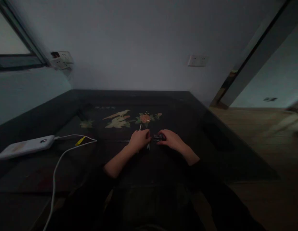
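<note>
Head view, and both hands meet mid-surface, between the near and far edges of the dark table (179, 110)! Right hand (171, 139) has thumb and fingers curled round a small dark object (157, 138), pinching it; left hand (140, 140) sits just beside, fingertips drawn together, any contents impossible to tell. A thin pale stick (140, 127) pokes out past it; toward the left edge lies a white power bank (27, 148), white cable (54, 179) plugged in.

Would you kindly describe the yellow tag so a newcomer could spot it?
On the dark table, left of the left hand, a white cable leads from a white device. The narrow tag lies at its bend, bright yellow beside all that white.
</note>
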A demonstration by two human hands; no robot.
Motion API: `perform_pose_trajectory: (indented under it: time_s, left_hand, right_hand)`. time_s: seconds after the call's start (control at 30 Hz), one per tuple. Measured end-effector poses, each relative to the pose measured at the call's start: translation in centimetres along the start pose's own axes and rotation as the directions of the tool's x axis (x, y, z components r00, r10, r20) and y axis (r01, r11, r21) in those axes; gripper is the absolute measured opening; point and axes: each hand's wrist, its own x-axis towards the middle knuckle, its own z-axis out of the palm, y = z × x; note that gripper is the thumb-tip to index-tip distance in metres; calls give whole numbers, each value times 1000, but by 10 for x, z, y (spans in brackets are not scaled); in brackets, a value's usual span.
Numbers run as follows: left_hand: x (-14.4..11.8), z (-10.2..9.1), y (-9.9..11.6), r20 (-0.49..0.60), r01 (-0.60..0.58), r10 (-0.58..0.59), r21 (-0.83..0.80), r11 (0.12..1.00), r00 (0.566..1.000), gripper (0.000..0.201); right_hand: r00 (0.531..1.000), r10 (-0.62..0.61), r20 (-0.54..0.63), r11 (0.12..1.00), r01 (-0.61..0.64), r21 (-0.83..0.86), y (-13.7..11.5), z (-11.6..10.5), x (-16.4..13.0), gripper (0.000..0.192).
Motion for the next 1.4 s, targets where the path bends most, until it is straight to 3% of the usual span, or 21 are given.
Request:
perform_pose_trajectory:
  time_s: [0.47, 0.93, 1.1, 1.27, 1.4]
  left_hand:
    - [7, 10, -11, -51, -23, 18, -88, 996, 999, 11]
    - [7, 11, -12, -68, -41, 36, -78, 996, 997, 14]
    - [9, 10, -14, -87, -14, 1, -152, 988, 996, 20]
    - [16, 9, -28, -178, -11, -22, -184, 983, 984, 22]
    - [20, 7, -44, -164, 119, -136, -107, 987, 977, 25]
  right_hand:
    - [1000, -12, 5, 1000, 12, 1, 2, 0, 0, 44]
    - [999, -28, -15, 999, 28, 19, 2, 1, -1, 42]
    - [999, -33, -16, 999, 34, 27, 3, 2, -1, 43]
    - [999, -24, -27, 998, 26, 64, 4, 2, 0, 44]
    - [999, 14, -52, 993, -8, 118, 5, 2, 1, 37]
